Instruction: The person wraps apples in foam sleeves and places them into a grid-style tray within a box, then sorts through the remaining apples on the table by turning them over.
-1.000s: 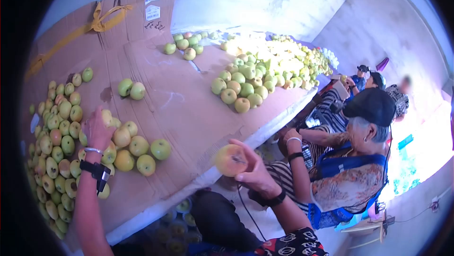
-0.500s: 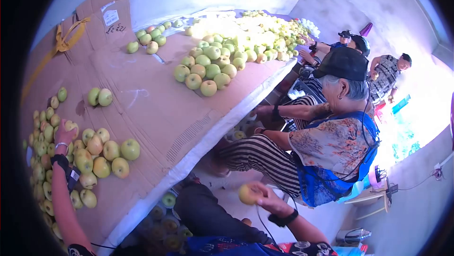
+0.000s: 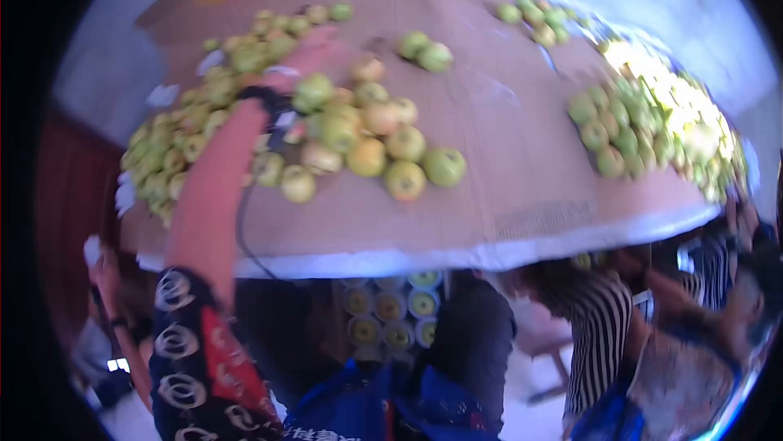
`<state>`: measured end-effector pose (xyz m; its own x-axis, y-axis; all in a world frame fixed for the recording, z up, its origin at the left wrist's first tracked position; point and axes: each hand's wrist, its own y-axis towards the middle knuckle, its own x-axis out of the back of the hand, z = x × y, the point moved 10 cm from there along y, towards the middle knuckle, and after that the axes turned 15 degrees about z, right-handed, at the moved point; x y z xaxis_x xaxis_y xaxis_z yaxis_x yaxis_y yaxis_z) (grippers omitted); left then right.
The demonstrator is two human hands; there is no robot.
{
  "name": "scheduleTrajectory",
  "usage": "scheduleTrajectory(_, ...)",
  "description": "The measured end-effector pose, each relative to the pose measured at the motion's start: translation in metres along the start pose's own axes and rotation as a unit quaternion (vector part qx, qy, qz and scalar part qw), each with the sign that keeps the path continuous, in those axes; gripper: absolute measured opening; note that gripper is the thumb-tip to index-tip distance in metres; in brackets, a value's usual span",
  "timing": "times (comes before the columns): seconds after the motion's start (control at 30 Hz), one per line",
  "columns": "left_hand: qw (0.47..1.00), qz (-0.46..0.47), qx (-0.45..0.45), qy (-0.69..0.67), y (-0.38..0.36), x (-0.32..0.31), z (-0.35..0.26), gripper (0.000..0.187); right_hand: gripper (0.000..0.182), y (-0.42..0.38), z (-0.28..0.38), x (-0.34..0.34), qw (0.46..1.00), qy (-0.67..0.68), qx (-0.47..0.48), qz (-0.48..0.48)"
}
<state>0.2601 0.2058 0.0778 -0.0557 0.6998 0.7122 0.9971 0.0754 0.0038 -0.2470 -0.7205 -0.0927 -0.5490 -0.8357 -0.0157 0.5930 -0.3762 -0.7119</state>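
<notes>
The picture is blurred by head motion. My left arm reaches up across the cardboard-covered table (image 3: pixel 522 188), a dark band on its wrist. My left hand (image 3: pixel 316 51) lies among a heap of yellow-green apples (image 3: pixel 367 143); the blur hides whether its fingers grip one. More apples lie to the left of the arm (image 3: pixel 175 156). My right hand is out of view. Under the table's edge, between my knees, sits a tray of apples in cups (image 3: pixel 391 310).
A second apple heap (image 3: pixel 644 127) lies at the right of the table, with a pair (image 3: pixel 424 46) and a small group (image 3: pixel 534 13) farther back. A seated person in striped trousers (image 3: pixel 599 343) is at right; another person's hand (image 3: pixel 102 274) is at lower left.
The view has swung down and left, so the table now fills the top. My right hand with its apple has dropped out of sight. My left hand stays at the apple heap.
</notes>
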Motion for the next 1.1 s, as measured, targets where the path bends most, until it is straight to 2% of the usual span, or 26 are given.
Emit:
scheduleTrajectory(0.07,0.996,-0.038,0.028,0.071,-0.048,0.008,-0.048,0.045,0.059,-0.02,-0.022,0.074,0.997,0.059,0.046,-0.032)
scheduleTrajectory(0.13,0.982,-0.079,0.133,0.112,-0.122,0.017,-0.09,0.04,0.059,-0.016,-0.057,0.116,0.975,0.206,0.06,0.062)
scheduleTrajectory(0.17,0.987,-0.095,0.082,0.101,-0.136,0.021,-0.081,0.039,0.058,-0.015,-0.08,0.14,0.965,0.249,0.068,0.056)
scheduleTrajectory(0.2,0.991,-0.099,0.033,0.081,-0.15,0.006,-0.069,0.038,0.052,-0.02,-0.129,0.245,0.954,0.164,0.098,-0.231)
scheduleTrajectory(0.23,0.992,-0.1,0.006,0.072,-0.169,-0.006,-0.064,0.037,0.047,-0.02,-0.151,0.262,0.945,0.175,0.095,-0.26)
scheduleTrajectory(0.27,0.993,-0.103,-0.001,0.065,-0.181,-0.016,-0.06,0.035,0.042,-0.01,-0.149,0.257,0.94,0.18,0.082,-0.279)
scheduleTrajectory(0.3,0.992,-0.11,-0.005,0.053,-0.204,-0.024,-0.059,0.034,0.046,-0.016,-0.149,0.231,0.902,0.253,0.053,-0.344)
scheduleTrajectory(0.37,0.992,-0.129,-0.008,-0.007,-0.236,-0.045,-0.068,0.035,0.05,0.007,-0.166,0.226,0.894,0.276,0.037,-0.35)
scheduleTrajectory(0.43,0.981,-0.159,0.02,-0.11,-0.26,-0.054,-0.028,0.038,0.062,0.012,-0.161,0.201,0.881,0.309,0.07,-0.352)
scheduleTrajectory(0.53,0.978,-0.132,0.02,-0.16,-0.268,-0.085,-0.046,0.041,0.055,0.043,-0.189,0.193,0.868,0.367,0.075,-0.325)
scheduleTrajectory(0.57,0.978,-0.129,0.003,-0.162,-0.262,-0.092,-0.067,0.041,0.054,0.05,-0.202,0.188,0.843,0.409,0.079,-0.339)
scheduleTrajectory(0.7,0.976,-0.076,-0.06,-0.193,-0.242,-0.11,-0.166,0.042,0.052,0.076,-0.262,0.172,0.842,0.427,0.066,-0.325)
scheduleTrajectory(0.77,0.947,-0.049,-0.049,-0.314,-0.228,-0.127,-0.197,0.039,0.049,0.093,-0.289,0.16,0.82,0.471,0.065,-0.318)
scheduleTrajectory(0.83,0.94,-0.045,-0.062,-0.332,-0.224,-0.146,-0.228,0.039,0.047,0.094,-0.324,0.145,0.788,0.507,-0.01,-0.348)
scheduleTrajectory(0.9,0.928,0.033,-0.057,-0.366,-0.225,-0.184,-0.254,0.041,0.047,0.098,-0.343,0.123,0.774,0.537,-0.052,-0.332)
scheduleTrajectory(0.93,0.929,0.023,-0.043,-0.367,-0.235,-0.202,-0.278,0.041,0.047,0.101,-0.352,0.109,0.762,0.558,-0.087,-0.318)
scheduleTrajectory(1.1,0.933,0.099,-0.051,-0.341,-0.253,-0.255,-0.31,0.036,0.053,0.104,-0.401,0.062,0.702,0.629,-0.131,-0.308)
